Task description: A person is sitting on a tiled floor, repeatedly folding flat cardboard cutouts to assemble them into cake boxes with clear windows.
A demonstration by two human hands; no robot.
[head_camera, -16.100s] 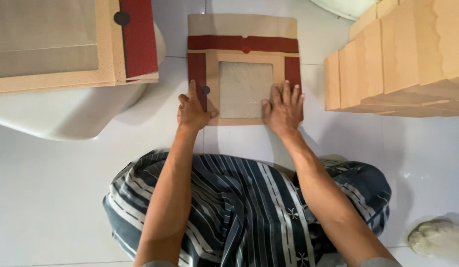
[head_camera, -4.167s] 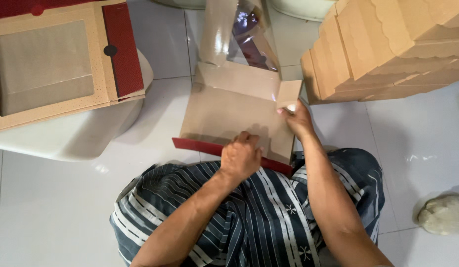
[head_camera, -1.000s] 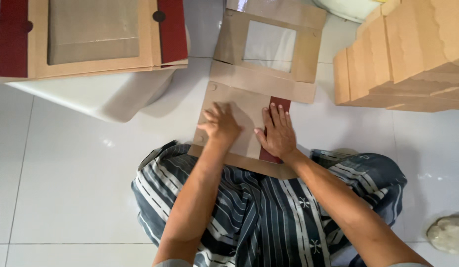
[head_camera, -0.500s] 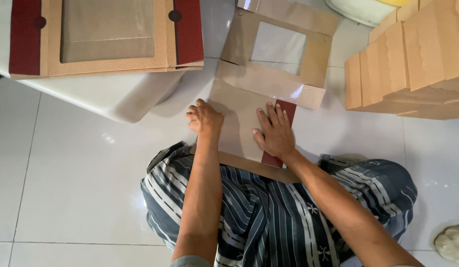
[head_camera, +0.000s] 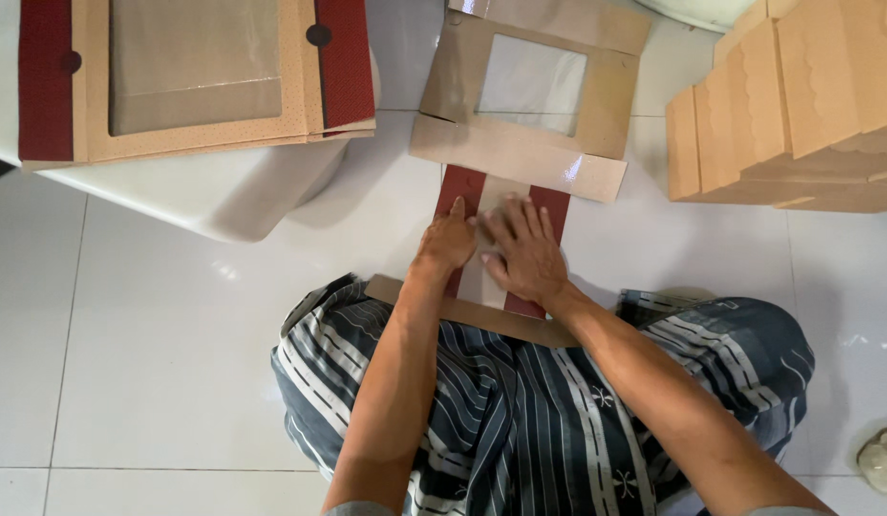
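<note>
White tiled floor point(head_camera: 157, 363) is taking up most of the view, w/ a person sitting on it in striped dark cloth point(head_camera: 520, 401). Both hands are lying open & flat, palms down, on a cardboard box blank point(head_camera: 505, 205) that's lying on the floor right in front of the knees. Left hand point(head_camera: 447, 247) is pressing on a red side strip, right hand point(head_camera: 524, 250) is spreading fingers over the pale middle panel, the two nearly touching. Window lid point(head_camera: 531, 86) w/ clear film is standing tilted at the far end.

Stack of flat blanks point(head_camera: 190, 81) is resting on a white stool point(head_camera: 204, 191), left; folded brown boxes point(head_camera: 797, 105) are sitting right.

Risk, as I judge it: uneven pressure could be creasing the panel off its score line, or the lid could be flopping down onto the fingers.
</note>
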